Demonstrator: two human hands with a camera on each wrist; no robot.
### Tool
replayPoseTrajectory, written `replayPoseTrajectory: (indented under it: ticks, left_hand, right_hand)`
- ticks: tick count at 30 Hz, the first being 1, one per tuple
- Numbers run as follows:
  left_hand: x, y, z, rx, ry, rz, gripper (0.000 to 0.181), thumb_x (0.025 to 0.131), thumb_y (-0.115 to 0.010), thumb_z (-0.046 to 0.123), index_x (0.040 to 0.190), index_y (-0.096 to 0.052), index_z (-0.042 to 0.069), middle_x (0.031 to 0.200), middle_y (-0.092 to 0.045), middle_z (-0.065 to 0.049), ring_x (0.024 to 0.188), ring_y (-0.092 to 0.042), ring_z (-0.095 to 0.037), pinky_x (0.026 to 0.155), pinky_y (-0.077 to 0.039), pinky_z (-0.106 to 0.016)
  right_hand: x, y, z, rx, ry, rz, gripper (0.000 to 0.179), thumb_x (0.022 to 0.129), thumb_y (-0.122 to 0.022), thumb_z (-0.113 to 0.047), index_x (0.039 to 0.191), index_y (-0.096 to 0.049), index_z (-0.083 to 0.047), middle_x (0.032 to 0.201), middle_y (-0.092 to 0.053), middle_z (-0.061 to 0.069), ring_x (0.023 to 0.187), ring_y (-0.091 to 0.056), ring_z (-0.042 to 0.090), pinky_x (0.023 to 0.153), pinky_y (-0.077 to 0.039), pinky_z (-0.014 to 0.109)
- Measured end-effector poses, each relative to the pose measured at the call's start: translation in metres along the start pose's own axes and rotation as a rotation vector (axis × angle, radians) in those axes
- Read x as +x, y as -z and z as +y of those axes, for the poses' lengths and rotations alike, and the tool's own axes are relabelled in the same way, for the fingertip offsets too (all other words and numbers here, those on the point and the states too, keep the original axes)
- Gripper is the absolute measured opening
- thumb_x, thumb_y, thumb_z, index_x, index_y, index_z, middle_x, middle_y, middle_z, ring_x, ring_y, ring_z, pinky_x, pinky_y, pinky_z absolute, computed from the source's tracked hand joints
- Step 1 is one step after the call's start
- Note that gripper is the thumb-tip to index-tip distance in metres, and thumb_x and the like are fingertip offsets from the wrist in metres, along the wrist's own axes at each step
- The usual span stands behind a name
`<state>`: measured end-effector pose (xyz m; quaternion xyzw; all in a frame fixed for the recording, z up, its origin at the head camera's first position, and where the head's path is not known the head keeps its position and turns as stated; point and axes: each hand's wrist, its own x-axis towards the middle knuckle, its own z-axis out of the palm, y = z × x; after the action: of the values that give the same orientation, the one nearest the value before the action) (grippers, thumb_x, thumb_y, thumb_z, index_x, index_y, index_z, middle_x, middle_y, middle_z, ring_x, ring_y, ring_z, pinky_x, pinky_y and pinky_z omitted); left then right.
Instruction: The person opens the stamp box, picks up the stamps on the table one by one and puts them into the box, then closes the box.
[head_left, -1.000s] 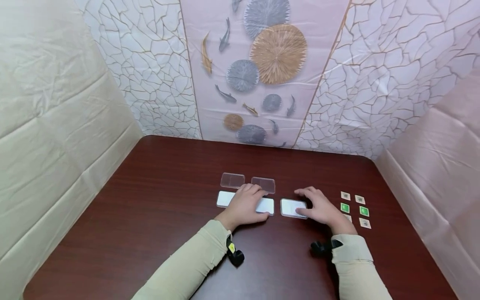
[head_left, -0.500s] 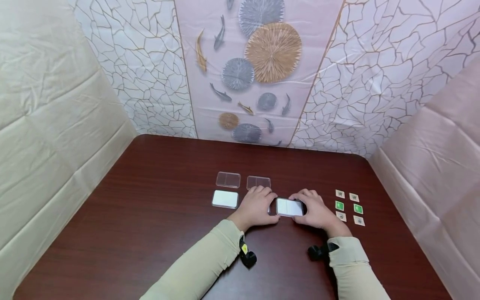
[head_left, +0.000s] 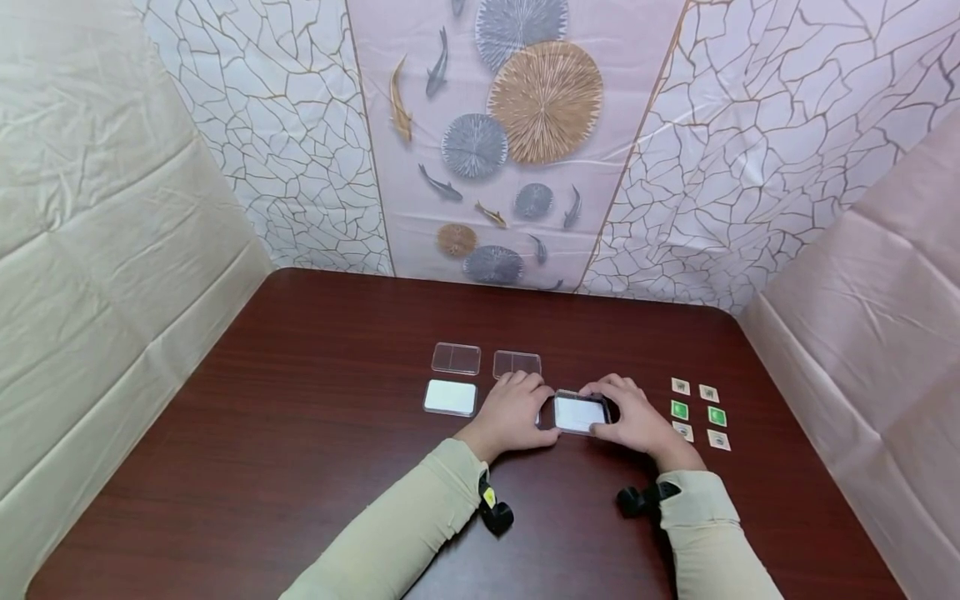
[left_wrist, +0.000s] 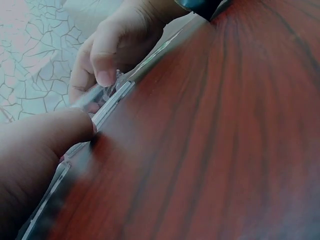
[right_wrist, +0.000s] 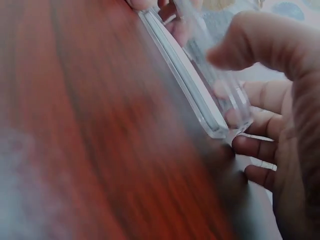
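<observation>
A flat clear plastic case with a white stack inside, perhaps cards, lies on the table between both hands. My left hand pinches its left end between thumb and fingers, and covers most of another case beside it. My right hand grips the clear lid at the right end. In the right wrist view the lid is lifted and tilted off the base, where the white stack stays. The left thumb lies against the near edge in the left wrist view.
Two clear lids lie behind, the right one partly hidden by the left hand. A white-filled case sits at left. Several small square pieces, two of them green, lie in two columns at right on the dark wooden table.
My left hand has slid right, off the middle cases to the right-hand case's left end. The right hand has closed on that case's lid and raised it off the base.
</observation>
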<state>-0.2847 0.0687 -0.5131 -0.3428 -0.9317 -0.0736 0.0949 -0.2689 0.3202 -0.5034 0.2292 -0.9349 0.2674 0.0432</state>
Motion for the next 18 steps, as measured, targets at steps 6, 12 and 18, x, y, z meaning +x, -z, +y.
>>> replayPoseTrajectory:
  ticks: [6,12,18]
  left_hand:
    - [-0.002,0.0,-0.001,0.01,0.007,-0.004,0.064,0.086,-0.06,0.066,0.132,-0.065,0.022,0.124,-0.058,0.003,0.116,-0.051,-0.016,0.106,-0.038,-0.04]
    - [-0.001,-0.001,0.001,0.008,0.006,0.013,0.062,0.087,-0.06,0.065,0.132,-0.066,0.023,0.123,-0.058,0.003,0.115,-0.051,-0.017,0.106,-0.039,-0.042]
    - [0.0,-0.002,0.003,0.018,0.006,0.01,0.062,0.088,-0.059,0.065,0.132,-0.066,0.023,0.123,-0.058,0.003,0.116,-0.051,-0.017,0.107,-0.039,-0.042]
  right_hand:
    - [0.011,-0.004,0.01,0.081,-0.1,0.077,0.048,0.08,-0.07,-0.01,0.128,-0.063,-0.01,0.121,-0.052,0.012,0.112,-0.043,0.033,0.091,-0.039,0.053]
    - [0.031,-0.009,0.016,0.036,-0.21,0.082,0.05,0.085,-0.066,-0.015,0.134,-0.06,-0.01,0.13,-0.046,0.017,0.117,-0.037,0.039,0.097,-0.031,0.059]
    - [0.045,-0.011,0.02,-0.017,-0.242,0.077,0.052,0.083,-0.067,-0.02,0.135,-0.06,-0.011,0.131,-0.045,0.017,0.118,-0.035,0.04,0.1,-0.027,0.059]
